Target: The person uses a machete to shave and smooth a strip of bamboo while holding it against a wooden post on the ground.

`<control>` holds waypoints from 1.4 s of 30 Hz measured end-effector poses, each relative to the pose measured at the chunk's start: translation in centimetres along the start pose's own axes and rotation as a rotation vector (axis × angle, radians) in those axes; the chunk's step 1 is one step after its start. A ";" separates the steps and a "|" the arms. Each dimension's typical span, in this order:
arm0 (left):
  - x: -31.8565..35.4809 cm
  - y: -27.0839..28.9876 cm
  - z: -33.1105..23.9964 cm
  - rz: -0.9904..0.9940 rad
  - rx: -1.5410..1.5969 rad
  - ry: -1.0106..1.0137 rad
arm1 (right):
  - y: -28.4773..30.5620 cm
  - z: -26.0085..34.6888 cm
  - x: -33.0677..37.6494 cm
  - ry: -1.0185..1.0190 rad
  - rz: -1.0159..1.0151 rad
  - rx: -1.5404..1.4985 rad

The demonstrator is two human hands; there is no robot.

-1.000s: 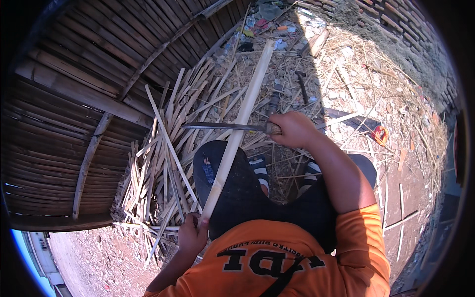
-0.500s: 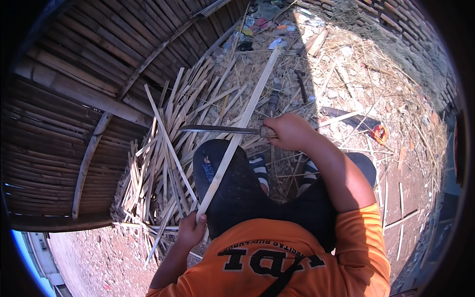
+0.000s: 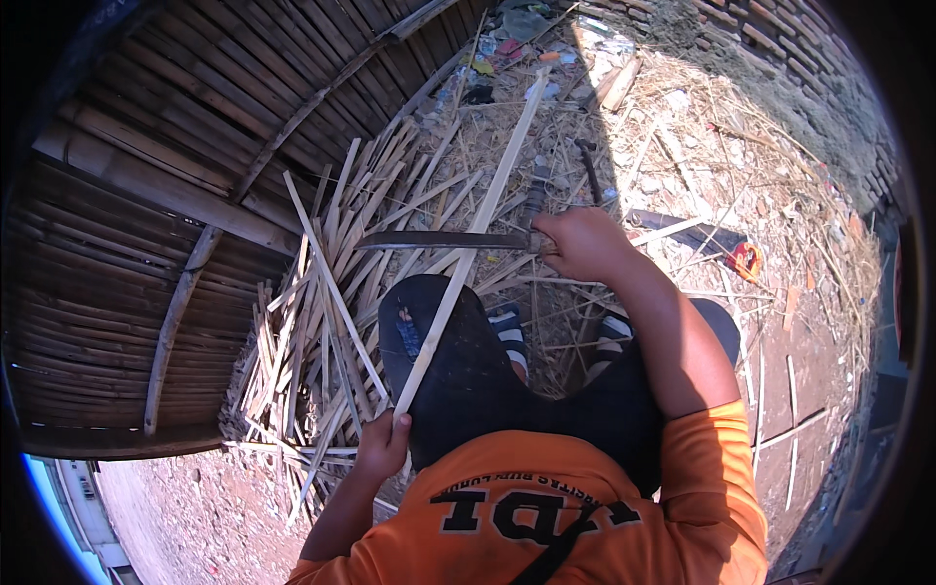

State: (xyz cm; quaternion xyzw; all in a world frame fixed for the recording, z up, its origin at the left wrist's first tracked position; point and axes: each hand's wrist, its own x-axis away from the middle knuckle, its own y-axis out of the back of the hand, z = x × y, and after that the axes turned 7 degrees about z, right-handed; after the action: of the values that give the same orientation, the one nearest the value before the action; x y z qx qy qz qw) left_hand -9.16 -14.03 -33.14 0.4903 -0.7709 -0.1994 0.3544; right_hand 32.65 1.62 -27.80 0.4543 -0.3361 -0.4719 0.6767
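Observation:
A long pale bamboo strip (image 3: 440, 317) runs slantwise from near my waist, across my left knee, to beyond both feet. Its near end is gripped in my left hand (image 3: 384, 446), with the thumb along the strip. My right hand (image 3: 585, 244) is closed round the handle of a machete (image 3: 439, 240). The long dark blade points left and lies across the strip just beyond my knee; whether its edge bites into the wood I cannot tell.
Many loose strips (image 3: 322, 331) are heaped at left beside a bamboo-slat wall (image 3: 107, 322). A saw with a red-orange handle (image 3: 746, 260) lies at right. Shavings and litter (image 3: 702, 146) cover the ground toward a brick wall (image 3: 770, 44).
My right hand and the machete have shifted a little farther away along the strip, and more of the blade's flat side shows. My left hand has moved only slightly.

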 end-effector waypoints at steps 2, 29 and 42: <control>-0.1 -0.4 0.7 0.030 0.087 -0.020 | 0.5 2.1 0.1 0.121 0.139 0.087; -18.2 17.1 9.2 -0.745 -0.597 0.154 | 8.2 -3.7 6.5 -0.455 -0.293 -0.339; -31.8 -4.2 15.3 -0.133 -0.615 0.027 | 3.1 -12.2 11.8 -0.711 -0.064 -0.294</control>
State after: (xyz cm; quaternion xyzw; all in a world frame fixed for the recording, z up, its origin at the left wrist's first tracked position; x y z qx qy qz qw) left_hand -9.39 12.03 -57.26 0.4120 -0.6359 -0.4394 0.4826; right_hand 48.33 -5.44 -29.01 0.1704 -0.4641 -0.6640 0.5610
